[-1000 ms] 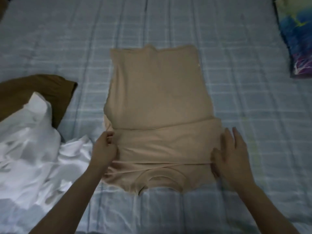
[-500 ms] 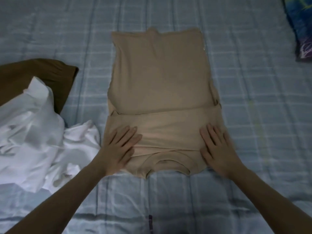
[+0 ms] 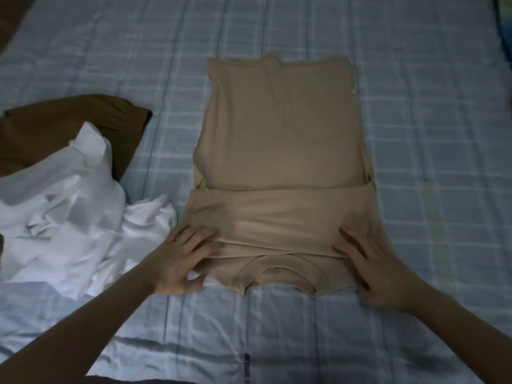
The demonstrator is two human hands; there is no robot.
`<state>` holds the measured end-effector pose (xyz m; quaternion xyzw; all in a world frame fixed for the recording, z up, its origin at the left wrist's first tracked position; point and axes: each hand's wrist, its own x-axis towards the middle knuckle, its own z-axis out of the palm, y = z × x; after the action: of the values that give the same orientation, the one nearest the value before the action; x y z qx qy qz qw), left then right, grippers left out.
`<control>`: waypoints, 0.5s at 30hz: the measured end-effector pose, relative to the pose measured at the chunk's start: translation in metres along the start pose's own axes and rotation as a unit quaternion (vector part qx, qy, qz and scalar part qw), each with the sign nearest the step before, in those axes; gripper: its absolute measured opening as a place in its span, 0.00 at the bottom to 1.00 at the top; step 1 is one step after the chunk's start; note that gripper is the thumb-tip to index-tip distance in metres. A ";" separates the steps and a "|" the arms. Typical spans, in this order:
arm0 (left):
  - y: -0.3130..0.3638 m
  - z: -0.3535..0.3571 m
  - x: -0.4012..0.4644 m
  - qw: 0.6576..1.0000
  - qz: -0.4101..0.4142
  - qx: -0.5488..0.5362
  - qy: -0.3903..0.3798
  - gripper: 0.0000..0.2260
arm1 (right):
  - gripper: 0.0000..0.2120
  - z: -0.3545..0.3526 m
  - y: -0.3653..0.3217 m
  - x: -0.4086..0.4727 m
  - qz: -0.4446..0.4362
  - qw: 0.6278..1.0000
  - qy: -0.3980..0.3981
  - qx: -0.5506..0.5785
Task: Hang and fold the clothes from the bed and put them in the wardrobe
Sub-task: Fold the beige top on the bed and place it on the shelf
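A beige T-shirt lies flat on the blue checked bed sheet, sides folded in to a narrow strip, its collar at the near end. A folded band crosses it just above the collar. My left hand rests on the shirt's near left corner, fingers spread over the fold and thumb at the hem edge. On the near right corner my right hand presses flat with its fingers spread.
A crumpled white garment lies on the bed left of the shirt, partly over a dark brown garment. A colourful pillow edge shows at the far right.
A second ago my left hand pinched the shirt's left edge; now both hands lie flat on the near corners. They have slid slightly outward and back since half a second ago.
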<state>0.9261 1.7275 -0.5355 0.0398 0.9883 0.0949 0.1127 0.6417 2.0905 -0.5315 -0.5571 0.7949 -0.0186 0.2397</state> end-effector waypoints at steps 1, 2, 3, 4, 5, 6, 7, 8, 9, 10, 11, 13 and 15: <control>0.000 0.001 -0.006 1.000 -0.002 -0.005 0.006 0.31 | 0.41 -0.001 0.001 -0.002 -0.008 1.000 -0.006 -0.008; 0.000 0.002 -0.012 1.000 -0.010 -0.014 0.006 0.30 | 0.36 -0.001 0.003 -0.004 -0.014 1.000 -0.012 -0.014; -0.001 0.005 -0.016 1.000 -0.016 -0.023 0.009 0.29 | 0.31 -0.002 0.005 -0.004 -0.021 0.999 -0.014 -0.022; -0.001 0.008 -0.019 0.999 -0.017 -0.031 0.014 0.28 | 0.24 -0.002 0.008 -0.003 -0.034 0.999 -0.003 -0.029; -0.002 0.012 -0.021 0.999 -0.011 -0.034 0.026 0.27 | 0.17 -0.004 0.009 -0.001 -0.044 0.998 0.020 -0.037; -0.001 0.014 -0.023 0.999 -0.004 -0.031 0.041 0.25 | 0.13 -0.003 0.010 0.000 -0.054 0.997 0.043 -0.036; 0.000 0.015 -0.023 0.998 -0.003 -0.026 0.057 0.23 | 0.14 -0.006 0.010 0.002 -0.055 0.996 0.059 -0.028; 0.002 0.016 -0.023 0.997 -0.009 -0.022 0.071 0.21 | 0.18 -0.006 0.012 0.003 -0.063 0.995 0.069 -0.023; 0.004 0.018 -0.023 0.996 -0.020 -0.022 0.083 0.19 | 0.19 -0.008 0.012 0.004 -0.066 0.995 0.067 -0.023; 0.008 0.018 -0.022 0.995 -0.032 -0.025 0.092 0.17 | 0.17 -0.008 0.013 0.005 -0.074 0.995 0.064 -0.029; 0.011 0.018 -0.020 0.994 -0.040 -0.029 0.101 0.15 | 0.14 -0.011 0.013 0.006 -0.079 0.995 0.052 -0.036; 0.014 0.020 -0.018 0.991 -0.053 -0.037 0.113 0.13 | 0.12 -0.013 0.015 0.007 -0.085 0.994 0.034 -0.057; 0.014 0.020 -0.014 0.989 -0.067 -0.058 0.121 0.13 | 0.12 -0.015 0.013 0.008 -0.088 0.993 0.034 -0.066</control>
<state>0.9452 1.7429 -0.5484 -0.0454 0.9879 0.1485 0.0010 0.6218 2.0848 -0.5249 -0.6382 0.7502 -0.0055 0.1728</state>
